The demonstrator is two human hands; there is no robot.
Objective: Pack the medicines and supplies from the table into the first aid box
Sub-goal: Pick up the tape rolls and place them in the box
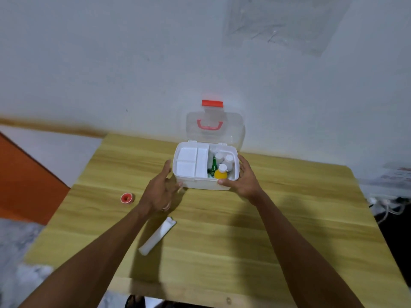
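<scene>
The white first aid box (200, 185) stands open at the table's far edge, its clear lid (214, 130) with red handle leaning against the wall. Inside, a white divided tray (191, 163) fills the left part; a yellow bottle with a white cap (220, 173), two white bottles (224, 160) and a green pack (213, 165) sit on the right. My right hand (242, 178) grips the box's right front corner, thumb on the rim. My left hand (161, 187) rests against the box's left side with fingers relaxed. A white tube (156, 236) and a red tape roll (126, 198) lie on the table.
The wooden table (255, 241) has bare surface in front and to the right of the box. The wall stands right behind the lid. An orange surface (26, 178) lies to the left, cables (387, 205) to the right beyond the table's edge.
</scene>
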